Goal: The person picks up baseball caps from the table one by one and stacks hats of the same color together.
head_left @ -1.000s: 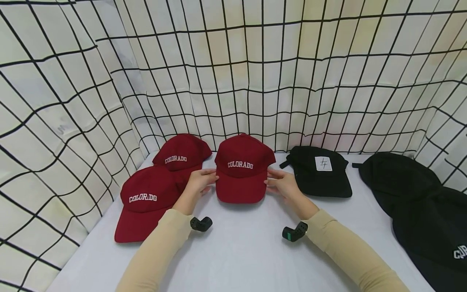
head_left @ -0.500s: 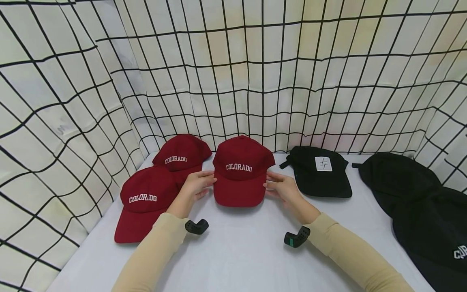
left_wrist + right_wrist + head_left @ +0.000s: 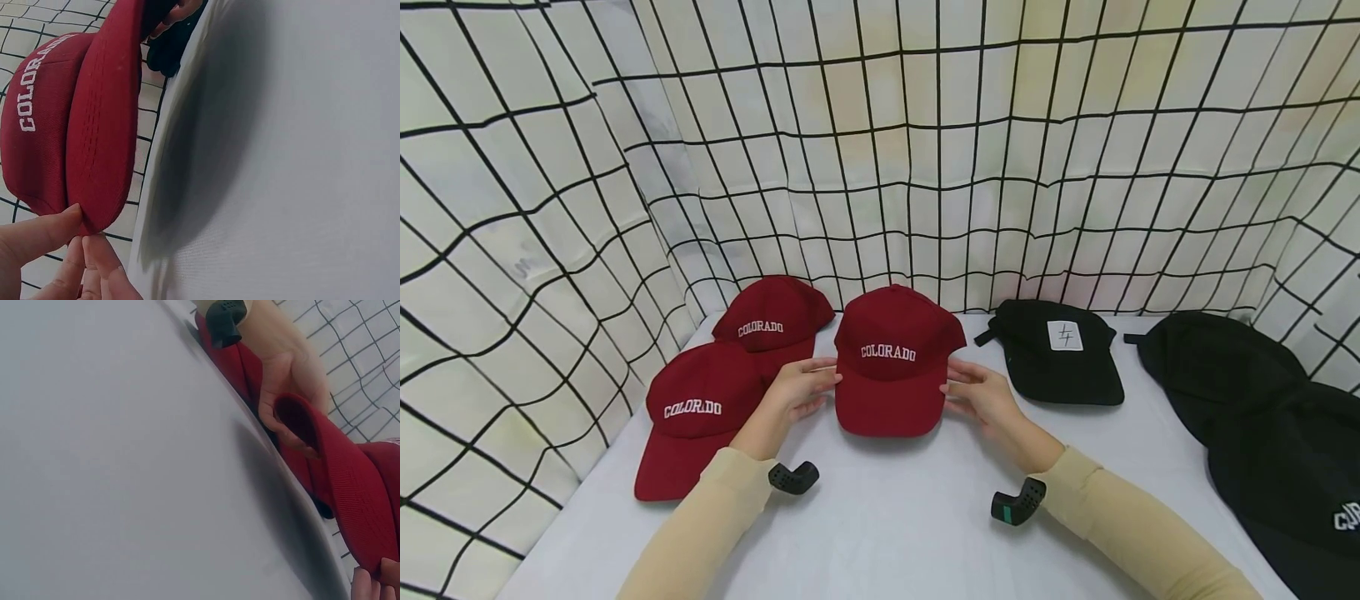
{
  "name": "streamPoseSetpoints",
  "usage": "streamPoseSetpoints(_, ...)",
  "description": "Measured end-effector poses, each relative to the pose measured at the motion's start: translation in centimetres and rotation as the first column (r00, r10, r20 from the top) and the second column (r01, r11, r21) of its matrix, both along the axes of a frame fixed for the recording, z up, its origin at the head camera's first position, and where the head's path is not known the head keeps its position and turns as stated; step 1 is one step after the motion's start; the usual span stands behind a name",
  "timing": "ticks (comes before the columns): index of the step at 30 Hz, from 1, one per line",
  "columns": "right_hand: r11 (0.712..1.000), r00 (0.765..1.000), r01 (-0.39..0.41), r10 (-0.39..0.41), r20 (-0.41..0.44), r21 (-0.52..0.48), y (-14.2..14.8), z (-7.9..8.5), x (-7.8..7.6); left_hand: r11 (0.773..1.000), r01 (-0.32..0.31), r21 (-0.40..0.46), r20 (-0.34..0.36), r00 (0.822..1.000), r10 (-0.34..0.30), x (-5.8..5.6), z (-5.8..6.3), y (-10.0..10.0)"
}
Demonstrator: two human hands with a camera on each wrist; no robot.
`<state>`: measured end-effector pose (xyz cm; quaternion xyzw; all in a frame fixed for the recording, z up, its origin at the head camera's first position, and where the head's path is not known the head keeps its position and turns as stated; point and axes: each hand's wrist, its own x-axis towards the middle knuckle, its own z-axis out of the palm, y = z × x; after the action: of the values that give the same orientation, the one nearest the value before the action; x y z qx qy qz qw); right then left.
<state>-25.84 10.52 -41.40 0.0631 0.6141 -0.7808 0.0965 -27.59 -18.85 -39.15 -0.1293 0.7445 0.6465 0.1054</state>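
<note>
Between both hands is a dark red baseball cap (image 3: 891, 404), its brim toward me and COLORADO in white letters on its front. My left hand (image 3: 795, 393) pinches the brim's left edge; in the left wrist view the thumb and fingertips (image 3: 72, 220) close on the brim corner. My right hand (image 3: 988, 402) pinches the opposite edge, its fingertips (image 3: 365, 584) at the brim corner in the right wrist view. Both wrist views show the brim raised off the white table (image 3: 300, 156), with a shadow beneath it.
Two more red COLORADO caps (image 3: 700, 392) overlap at the left. A black cap (image 3: 1060, 371) with a white label marked 4 lies right of the held cap. Further right are two overlapping black caps (image 3: 1285, 467). A black-grid backdrop (image 3: 925, 150) rises behind and at the sides.
Both hands have drawn the held red cap toward me and slightly left, away from the backdrop. The other caps have stayed in place.
</note>
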Motion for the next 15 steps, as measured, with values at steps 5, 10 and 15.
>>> streamPoseSetpoints(5, 1.0, 1.0, 0.013, -0.013, 0.001, -0.009, 0.0, -0.3, 0.7, 1.0, 0.026, 0.01, -0.007, 1.0, -0.025, 0.5, 0.2, 0.0)
streamPoseSetpoints(10, 1.0, 1.0, 0.009, -0.009, 0.007, -0.018, 0.0, -0.3, 1.4, 0.999, 0.054, -0.004, 0.004, 0.999, -0.054, 0.8, 0.4, -0.3)
streamPoseSetpoints(15, 1.0, 1.0, 0.005, -0.004, 0.007, -0.021, -0.1, -0.3, 2.0, 0.994, 0.104, -0.04, 0.012, 0.995, -0.104, 1.2, 0.5, -0.8)
